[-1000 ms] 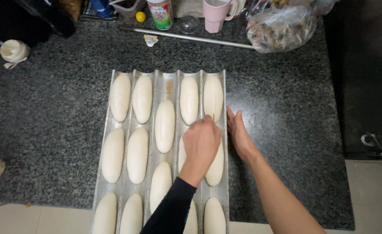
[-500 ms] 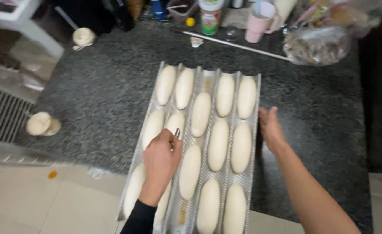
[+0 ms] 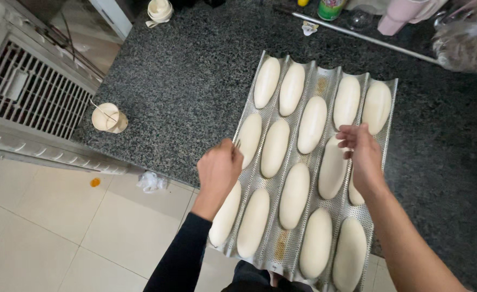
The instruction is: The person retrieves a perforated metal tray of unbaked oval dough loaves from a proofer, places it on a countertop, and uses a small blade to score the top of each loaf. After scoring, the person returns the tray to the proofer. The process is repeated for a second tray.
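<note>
A perforated metal tray (image 3: 325,85) with curved channels lies on a dark granite counter (image 3: 195,81) and carries several pale oblong dough loaves (image 3: 295,196). My left hand (image 3: 219,168), in a black sleeve, hovers over the tray's left edge, closed on a small thin metal blade (image 3: 237,144) whose tip points at a loaf (image 3: 249,139) in the leftmost channel. My right hand (image 3: 364,154), on a bare arm, floats above the loaves in the right channels with loosely curled fingers and holds nothing.
A cream spool (image 3: 108,118) stands near the counter's left edge. At the back lie a long metal rod (image 3: 357,35), a pink cup (image 3: 400,21), a green-labelled can (image 3: 333,8) and a plastic bag (image 3: 465,48). A floor grate (image 3: 27,92) and tiles lie to the left.
My left hand moved from the right channels across to the tray's left edge. My right hand rose from the counter beside the tray to above the right loaves. The view swung left.
</note>
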